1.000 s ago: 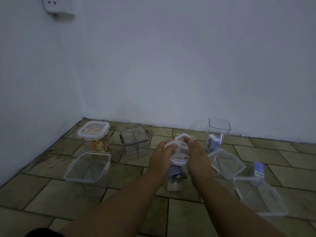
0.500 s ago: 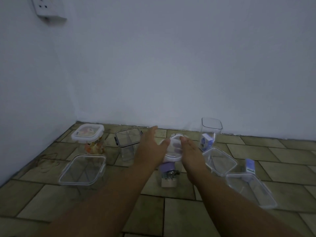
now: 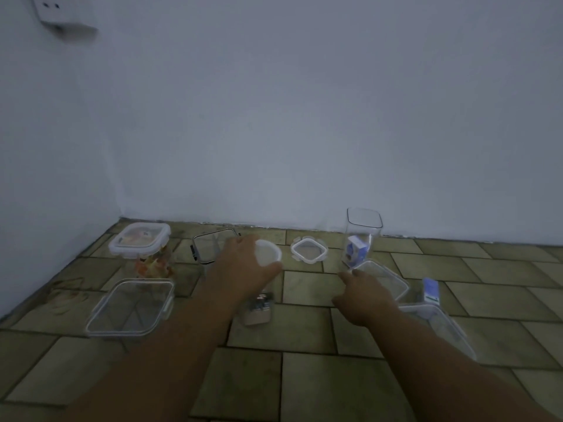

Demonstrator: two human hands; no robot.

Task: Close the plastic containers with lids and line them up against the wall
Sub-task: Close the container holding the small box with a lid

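Observation:
My left hand (image 3: 240, 266) grips a white lid (image 3: 269, 252) over a small clear container (image 3: 258, 309) with small items inside. My right hand (image 3: 362, 296) hovers to the right of it, fingers apart, holding nothing. A white-rimmed square lid (image 3: 309, 249) lies on the floor near the wall. A lidded container (image 3: 140, 240) with colourful contents stands at the left. Beside it stands an open black-rimmed container (image 3: 210, 245), partly hidden by my left hand.
A tall open container (image 3: 363, 233) with a blue box inside stands by the wall (image 3: 304, 132). A wide clear container (image 3: 131, 306) sits front left. Two clear containers (image 3: 385, 278) (image 3: 438, 327) and a blue carton (image 3: 431, 289) lie at the right. Another wall closes off the left side.
My right hand has let go of the white lid and drawn back to the right. My left hand stays on the lid. The square lid on the floor has come into sight.

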